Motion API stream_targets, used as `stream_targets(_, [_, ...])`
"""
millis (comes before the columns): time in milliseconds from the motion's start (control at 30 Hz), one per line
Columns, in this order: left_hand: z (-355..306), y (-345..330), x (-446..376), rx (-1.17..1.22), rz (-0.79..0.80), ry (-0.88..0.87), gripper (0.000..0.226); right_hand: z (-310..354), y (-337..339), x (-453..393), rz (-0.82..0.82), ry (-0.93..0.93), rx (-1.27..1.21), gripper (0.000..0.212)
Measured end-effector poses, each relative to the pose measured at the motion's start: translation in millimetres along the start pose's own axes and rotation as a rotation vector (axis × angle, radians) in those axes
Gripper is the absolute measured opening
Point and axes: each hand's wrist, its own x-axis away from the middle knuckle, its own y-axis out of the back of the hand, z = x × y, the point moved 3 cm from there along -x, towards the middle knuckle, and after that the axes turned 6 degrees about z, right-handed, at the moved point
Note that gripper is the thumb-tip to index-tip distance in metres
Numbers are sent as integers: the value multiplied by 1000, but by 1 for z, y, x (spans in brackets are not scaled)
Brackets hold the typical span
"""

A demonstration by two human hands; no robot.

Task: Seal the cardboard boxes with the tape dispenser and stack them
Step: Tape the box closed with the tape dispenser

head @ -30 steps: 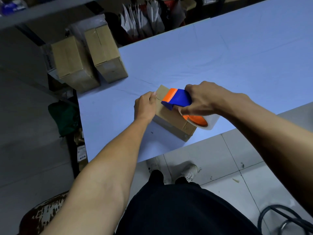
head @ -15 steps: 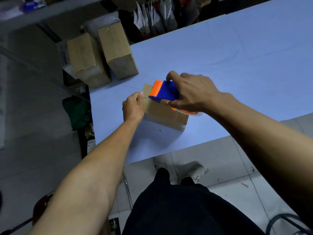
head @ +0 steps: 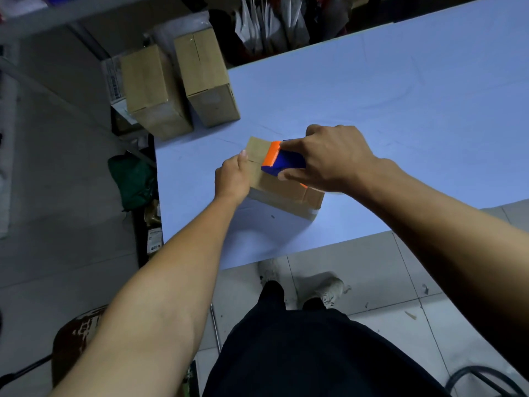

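Observation:
A small cardboard box (head: 283, 190) lies on the pale blue table (head: 400, 96) near its front edge. My left hand (head: 233, 177) grips the box's left side, thumb on top. My right hand (head: 329, 159) is closed on a blue and orange tape dispenser (head: 277, 159), which presses on the box's top toward the far left end. The tape roll is mostly hidden under my right hand. Two more cardboard boxes stand side by side at the table's far left corner, one (head: 206, 81) on the table, the other (head: 151, 90) beyond its edge.
A green bag (head: 131, 179) lies on the floor left of the table. White bags (head: 269, 24) hang behind the table's far edge. A chair seat (head: 74, 339) sits at lower left, a dark cable (head: 486, 382) at lower right. Tiled floor lies below me.
My right hand has slid the tape dispenser along the box's top from the near right end toward the far left end. My left hand has kept its hold on the box.

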Motion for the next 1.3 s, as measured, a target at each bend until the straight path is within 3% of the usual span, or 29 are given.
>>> stream_targets(300, [-4, -1, 2, -38, 9, 34, 49, -22, -3, 19, -18, 19, -40, 43])
stream_targets(700, [-3, 1, 4, -104, -19, -19, 46, -54, -35, 54, -72, -12, -83, 58])
stream_targets(833, [-16, 4, 6, -91, -111, -83, 32, -56, -39, 54, -92, -10, -55, 59])
stream_targets(933, [-31, 3, 7, -236, -213, -351, 37, -54, -42, 57, -104, 0, -54, 58])
stream_targets(1000, [-41, -10, 7, -348, -154, -569, 38, -53, -43, 58, -104, -3, -58, 57])
stream_targets(1067, [-48, -26, 10, -432, 8, -671, 40, -54, -43, 60, -99, -19, -49, 56])
stream_targets(1133, [-54, -35, 14, -486, 105, -698, 42, -56, -43, 60, -78, -34, -26, 55])
stream_targets(1300, [-49, -35, 18, -587, 142, -615, 56, -46, -42, 49, -1, -75, -40, 54])
